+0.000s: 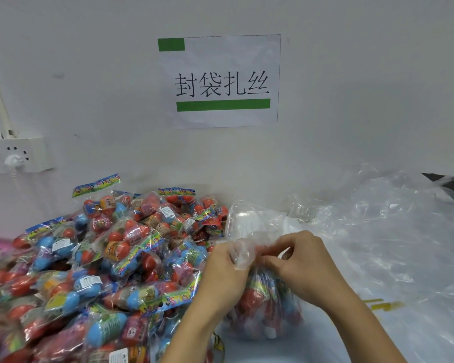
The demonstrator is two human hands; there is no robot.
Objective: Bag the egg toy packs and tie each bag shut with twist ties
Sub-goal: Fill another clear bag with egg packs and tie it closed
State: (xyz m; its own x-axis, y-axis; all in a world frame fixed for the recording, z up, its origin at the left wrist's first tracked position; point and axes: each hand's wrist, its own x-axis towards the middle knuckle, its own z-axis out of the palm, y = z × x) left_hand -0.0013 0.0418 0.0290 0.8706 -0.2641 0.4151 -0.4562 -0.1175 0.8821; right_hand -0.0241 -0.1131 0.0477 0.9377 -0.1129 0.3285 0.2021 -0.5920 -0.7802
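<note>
A clear plastic bag (pixel 268 307) filled with egg toy packs stands on the table in front of me. Its gathered neck sits between my hands, and the loose top (pixel 249 221) flares up above them. My left hand (pixel 226 268) grips the neck from the left. My right hand (pixel 299 260) pinches the neck from the right, fingers curled. Whether a twist tie is in my fingers cannot be seen. A big heap of egg toy packs (pixel 95 271) with red and blue eggs lies to the left.
A pile of empty clear bags (pixel 393 231) covers the right side of the table. Yellow twist ties (pixel 383 305) lie near my right forearm. A wall with a paper sign (pixel 220 82) rises behind, and a power strip (pixel 16 155) hangs at left.
</note>
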